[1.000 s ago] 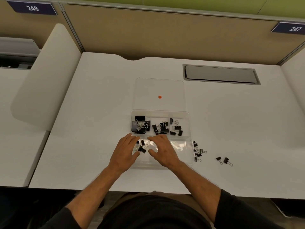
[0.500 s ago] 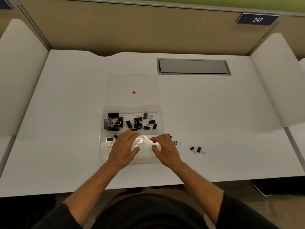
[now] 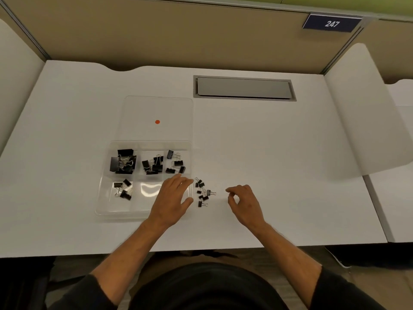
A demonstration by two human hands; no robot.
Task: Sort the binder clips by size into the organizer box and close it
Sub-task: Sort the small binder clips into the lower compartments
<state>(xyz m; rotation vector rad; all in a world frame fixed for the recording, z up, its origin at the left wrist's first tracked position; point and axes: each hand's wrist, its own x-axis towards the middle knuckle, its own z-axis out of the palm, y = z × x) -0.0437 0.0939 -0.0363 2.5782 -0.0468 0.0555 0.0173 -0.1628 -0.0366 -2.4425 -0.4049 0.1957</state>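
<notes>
A clear organizer box point(image 3: 103, 211) lies open on the white desk, its lid point(image 3: 156, 108) with an orange dot folded back. The rear compartments hold large clips point(image 3: 123, 163), medium clips point(image 3: 153, 165) and smaller clips point(image 3: 176, 163). A few small clips point(image 3: 123, 190) sit in the front left compartment. Several tiny loose clips point(image 3: 203, 192) lie just right of the box. My left hand point(image 3: 173, 198) rests over the front right compartment, fingers spread and empty. To the right of the loose clips, my right hand point(image 3: 244, 203) hovers with thumb and fingers curled; anything under it is hidden.
A grey cable hatch point(image 3: 244, 88) is set into the desk behind. White divider panels stand at the right point(image 3: 368, 119) and the left point(image 3: 13, 97). The desk's front edge runs just below my wrists.
Both hands have moved right: the left from the box's middle to its right front, the right off the box onto the desk. The two clips farther right are out of sight.
</notes>
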